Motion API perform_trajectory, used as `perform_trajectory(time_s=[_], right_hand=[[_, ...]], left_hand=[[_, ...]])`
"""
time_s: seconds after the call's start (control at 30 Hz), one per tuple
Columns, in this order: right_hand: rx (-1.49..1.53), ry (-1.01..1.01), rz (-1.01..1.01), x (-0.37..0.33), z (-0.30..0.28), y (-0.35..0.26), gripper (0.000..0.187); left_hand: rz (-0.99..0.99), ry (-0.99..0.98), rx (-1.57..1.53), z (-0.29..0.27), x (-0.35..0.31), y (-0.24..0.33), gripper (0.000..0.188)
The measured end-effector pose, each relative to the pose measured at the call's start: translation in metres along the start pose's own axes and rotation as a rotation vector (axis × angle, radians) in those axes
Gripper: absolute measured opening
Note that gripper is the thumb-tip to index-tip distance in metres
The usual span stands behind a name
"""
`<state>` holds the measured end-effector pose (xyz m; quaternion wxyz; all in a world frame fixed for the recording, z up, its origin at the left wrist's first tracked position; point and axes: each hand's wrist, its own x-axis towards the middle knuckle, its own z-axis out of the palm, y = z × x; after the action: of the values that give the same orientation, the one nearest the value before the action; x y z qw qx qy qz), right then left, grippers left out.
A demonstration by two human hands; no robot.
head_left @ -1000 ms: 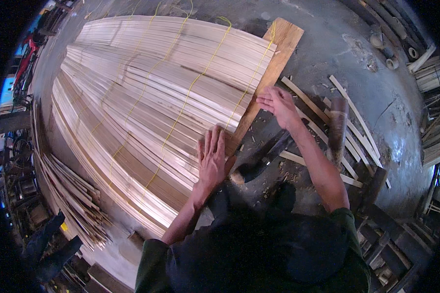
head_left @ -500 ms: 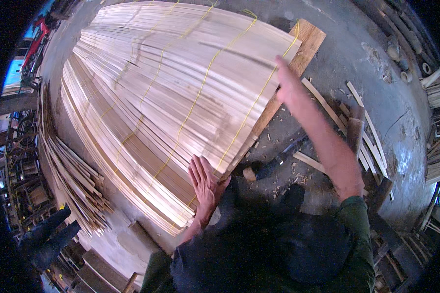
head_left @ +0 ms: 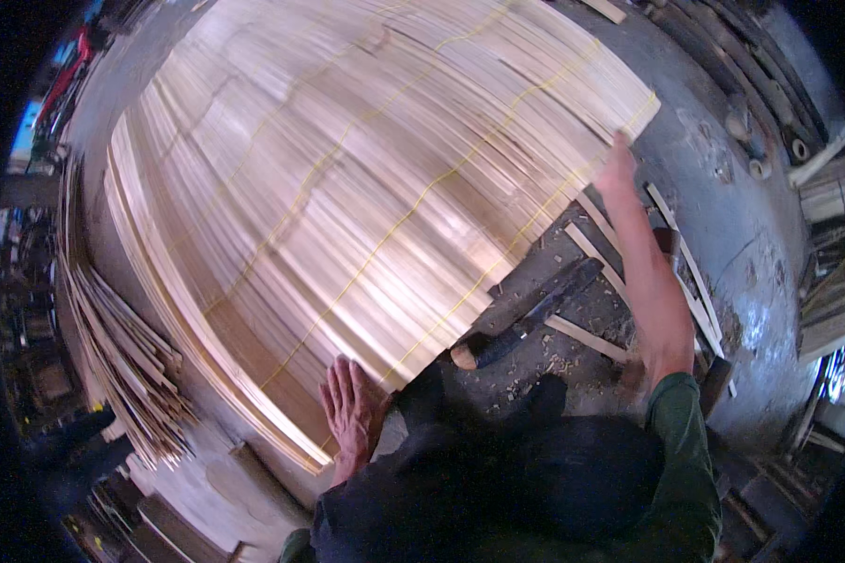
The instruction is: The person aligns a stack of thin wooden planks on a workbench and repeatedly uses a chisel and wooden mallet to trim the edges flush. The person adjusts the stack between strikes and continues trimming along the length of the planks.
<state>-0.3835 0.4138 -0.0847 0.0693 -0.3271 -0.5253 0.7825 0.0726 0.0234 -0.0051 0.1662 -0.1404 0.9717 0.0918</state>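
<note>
In the head view, a broad slat sheet [head_left: 376,188] of pale wood spreads ahead of and between two bare hands set well apart. The left hand [head_left: 352,408] lies open at the near end, fingers extended and apparently resting on the slats; the right hand [head_left: 618,169] meets the sheet's right edge, too blurred to tell whether its fingers grip. Good handling here likely calls for a flat left palm, light, even pressure and support under several slats at once, so that thin pieces neither twist nor strain their ties. Yellow cords [head_left: 408,218] cross the long, narrow strips in wavy lines, and the slat ends form a stepped edge between the hands. Right of the left hand, a dark tool [head_left: 510,345] with a pale wooden end rests among small wood chips [head_left: 560,364], while a bundle of thin strips [head_left: 127,347] fans out to that hand's left
</note>
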Motion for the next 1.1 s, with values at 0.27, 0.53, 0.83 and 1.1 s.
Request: perform_trajectory(time_s=[0.27,0.53,0.83,1.1], right_hand=[[0.008,-0.11,0.061,0.013,0.01,0.008,0.059],[0.103,-0.34,0.182,0.023,0.007,0.005,0.061],[0.064,-0.238,-0.128,-0.081,0.055,-0.069,0.054],[0.043,-0.223,0.137,0.028,0.034,-0.014,0.052]], left_hand=[[0.055,0.074,-0.244,-0.018,0.011,-0.001,0.106],[0.58,0.011,-0.079,0.006,0.106,0.081,0.104],[0.62,-0.026,0.047,-0.066,0.04,0.024,0.066],[0.569,0.044,0.044,-0.102,0.031,0.039,0.069]])
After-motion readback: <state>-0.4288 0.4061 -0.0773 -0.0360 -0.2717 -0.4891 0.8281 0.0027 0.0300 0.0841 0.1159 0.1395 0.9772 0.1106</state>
